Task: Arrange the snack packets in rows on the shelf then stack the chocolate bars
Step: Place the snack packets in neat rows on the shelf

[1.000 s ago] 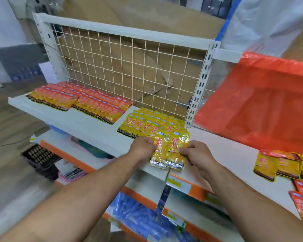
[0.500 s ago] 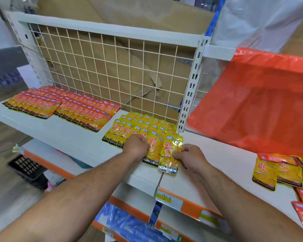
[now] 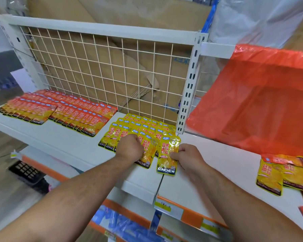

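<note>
Right hand (image 3: 188,158) curled round yellow packet (image 3: 165,164)

A single camera sits on the person's head. It faces forward and tilts steeply down onto the white shelf (image 3: 73,145), seen from above its front edge and within arm's reach. The wide lens bows the mesh back (image 3: 112,75) and the uprights outward. Both forearms (image 3: 68,198) come in from the bottom corners and converge near the frame's middle, by the yellow packets (image 3: 138,126). Lower shelves (image 3: 196,217) show underneath, and a red bag (image 3: 261,102) fills the right side.
</note>
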Action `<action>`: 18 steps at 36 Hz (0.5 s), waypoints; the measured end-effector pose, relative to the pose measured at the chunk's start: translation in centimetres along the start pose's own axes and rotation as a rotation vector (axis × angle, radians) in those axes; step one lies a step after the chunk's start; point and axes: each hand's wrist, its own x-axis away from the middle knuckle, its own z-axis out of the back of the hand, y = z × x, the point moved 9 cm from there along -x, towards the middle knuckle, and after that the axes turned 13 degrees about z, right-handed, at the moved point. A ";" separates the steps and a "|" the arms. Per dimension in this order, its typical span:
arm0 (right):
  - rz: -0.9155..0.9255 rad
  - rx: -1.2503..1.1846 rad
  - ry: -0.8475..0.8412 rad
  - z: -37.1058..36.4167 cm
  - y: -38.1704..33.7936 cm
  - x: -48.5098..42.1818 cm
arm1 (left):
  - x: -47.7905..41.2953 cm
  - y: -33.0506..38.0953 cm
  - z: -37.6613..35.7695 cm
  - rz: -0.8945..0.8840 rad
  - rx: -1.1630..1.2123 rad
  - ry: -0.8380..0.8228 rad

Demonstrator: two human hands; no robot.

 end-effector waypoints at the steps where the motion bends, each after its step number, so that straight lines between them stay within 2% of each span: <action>1: -0.003 0.001 0.002 -0.1 0.0 0.0 | 0.0 0.0 0.0 -0.005 -0.012 0.004; 13: -0.029 0.015 0.038 -0.6 0.6 -0.1 | -0.5 0.5 -0.5 -0.014 -0.121 -0.018; 18: -0.048 0.028 0.047 -0.9 0.9 -0.1 | -0.2 0.8 -0.8 -0.090 -0.181 -0.016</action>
